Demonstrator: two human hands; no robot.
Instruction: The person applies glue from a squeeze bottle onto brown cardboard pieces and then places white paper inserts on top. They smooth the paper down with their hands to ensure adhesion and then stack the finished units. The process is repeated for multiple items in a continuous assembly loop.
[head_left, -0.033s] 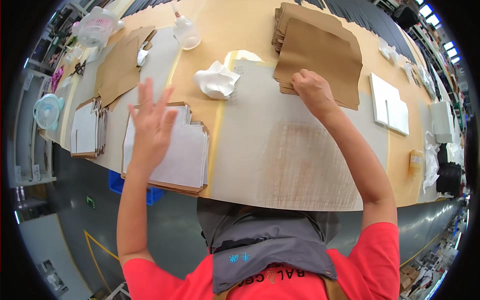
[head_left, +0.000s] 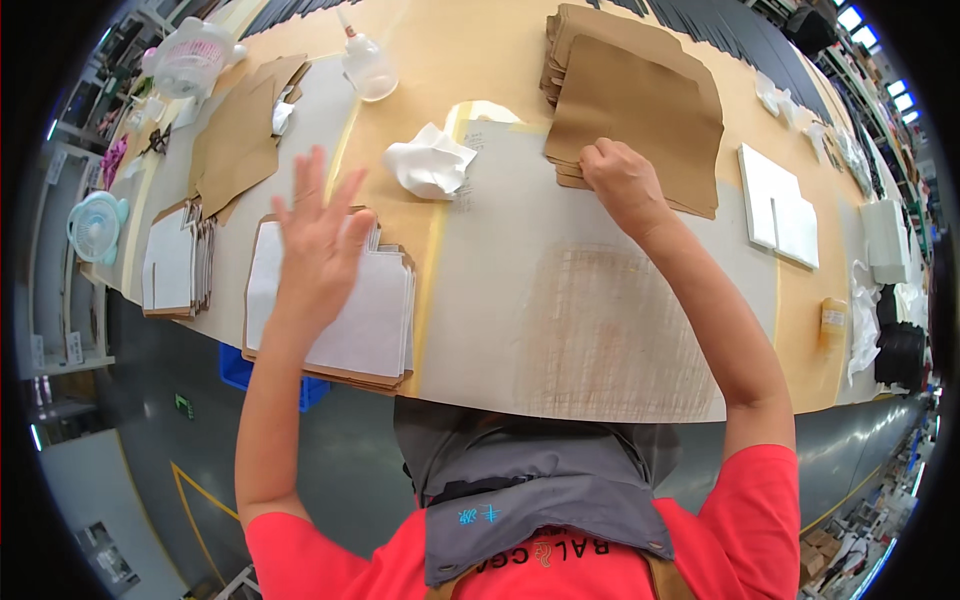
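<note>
the near edge of the worktable runs in front of the person, and a grey board reaches from it up between the hands, leaving a broad flat stretch. the left hand, fingers spread wide with nothing in its grip, is over a stepped white-topped stack beside the near edge. the right hand is curled, fingertips at the lower left corner of the brown sheet stack; i cannot tell whether it pinches a sheet. a crumpled white paper lies between the hands, a squeeze bottle beyond it. white slotted panels lie right of the brown sheets, a yellow jar nearer the edge. the sheets look thin, matte and papery, the bottle translucent; a rough brown patch marks the board.
</note>
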